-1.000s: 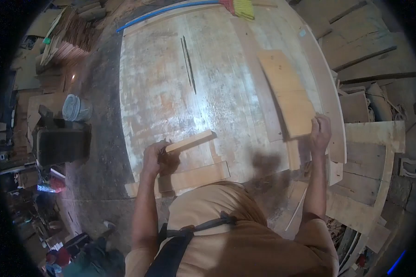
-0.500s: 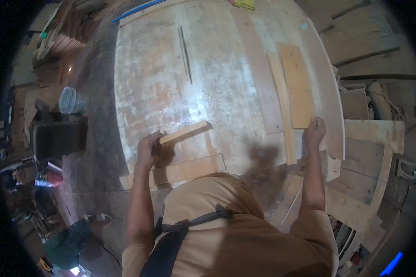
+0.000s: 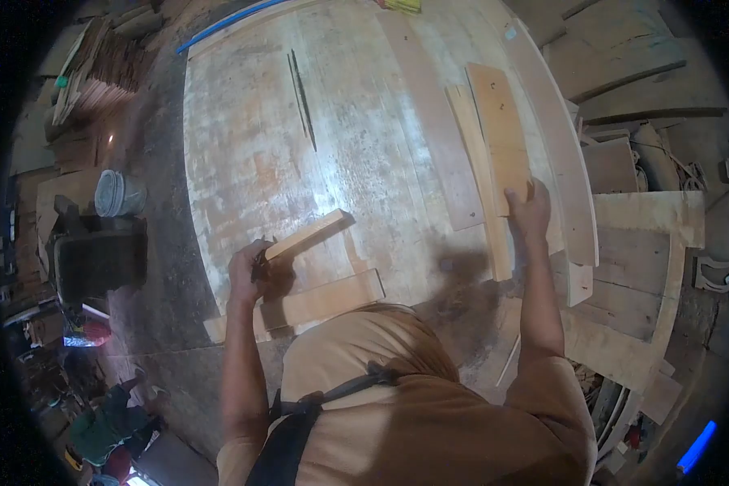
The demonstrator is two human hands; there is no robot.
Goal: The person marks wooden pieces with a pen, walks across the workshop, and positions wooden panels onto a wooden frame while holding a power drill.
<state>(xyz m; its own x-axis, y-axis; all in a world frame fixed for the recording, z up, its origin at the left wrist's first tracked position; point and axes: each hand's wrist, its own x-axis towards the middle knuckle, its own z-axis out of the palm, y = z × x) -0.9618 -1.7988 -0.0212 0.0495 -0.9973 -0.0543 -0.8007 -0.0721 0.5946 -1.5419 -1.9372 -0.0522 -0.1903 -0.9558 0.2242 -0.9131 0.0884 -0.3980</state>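
Note:
My left hand (image 3: 247, 270) is closed around one end of a short wooden strip (image 3: 309, 233), which slants up to the right above the worktable (image 3: 243, 138). Below it, a flat wooden board (image 3: 332, 298) lies along the near edge. On the right, my right hand (image 3: 531, 209) grips the near end of an orange-brown wooden plank (image 3: 499, 134), thumb on its left side and fingers at its right edge. A narrow light batten (image 3: 479, 178) runs close along that plank's left side.
A long pale board (image 3: 433, 121) and another at the right edge (image 3: 555, 146) lie on the table. Two thin dark sticks (image 3: 302, 101) rest near the middle. A bucket (image 3: 120, 194) stands left on the floor; a wooden frame (image 3: 664, 300) is at right.
My right hand has shifted from the plank's lower right corner to a grip across its near end. My left hand still holds the strip. The whole view has shifted slightly.

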